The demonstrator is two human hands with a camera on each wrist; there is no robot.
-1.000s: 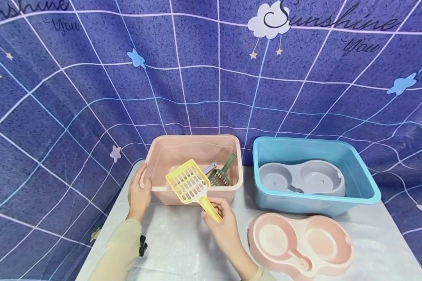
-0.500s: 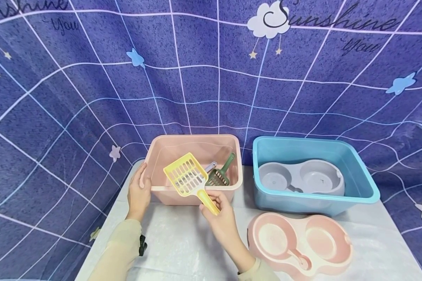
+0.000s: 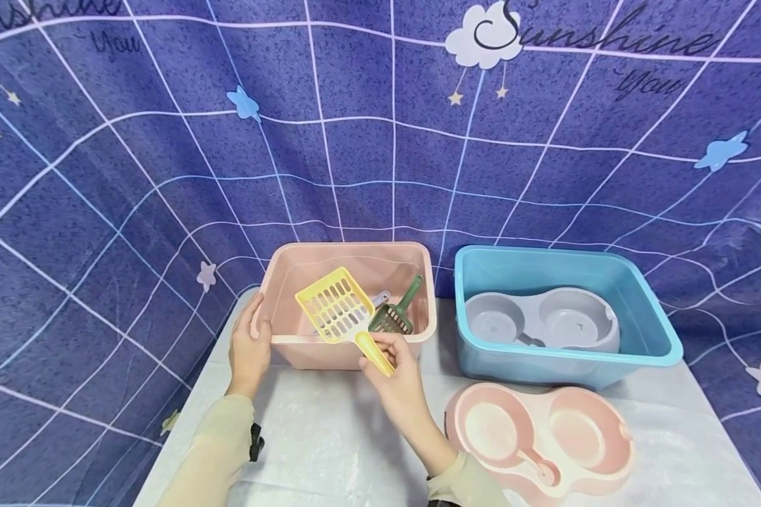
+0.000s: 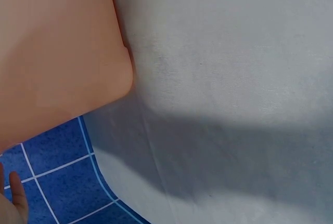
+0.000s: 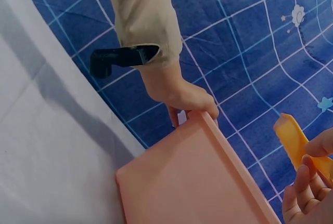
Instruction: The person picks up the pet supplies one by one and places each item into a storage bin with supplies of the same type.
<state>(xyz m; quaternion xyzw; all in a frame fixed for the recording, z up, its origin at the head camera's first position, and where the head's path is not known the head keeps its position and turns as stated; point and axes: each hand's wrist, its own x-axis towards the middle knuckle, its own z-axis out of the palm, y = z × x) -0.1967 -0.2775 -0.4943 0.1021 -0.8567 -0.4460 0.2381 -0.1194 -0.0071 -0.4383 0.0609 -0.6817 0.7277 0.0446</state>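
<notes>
In the head view my right hand [image 3: 398, 386] grips the yellow handle of a slotted litter scoop [image 3: 336, 304]. The scoop's blade is tilted up and overlaps the front rim and inside of a pink litter box [image 3: 349, 355]. My left hand [image 3: 249, 352] holds that box at its front left corner, also seen in the right wrist view as a hand [image 5: 190, 96] over the rim. Inside the box lie a dark green scoop [image 3: 393, 318] and a greyish one [image 3: 382, 298], mostly hidden behind the yellow blade.
To the right stands a blue litter box [image 3: 564, 362] with a grey double pet bowl [image 3: 533, 310] inside. In front of it sits a pink double bowl [image 3: 539, 415]. A white-covered table [image 3: 317, 436] carries everything, with a blue patterned cloth [image 3: 368, 141] behind and at the left.
My right hand has moved the yellow scoop forward, farther over the pink box. My left hand stays at the box's corner, and the bowls and blue box stay put.
</notes>
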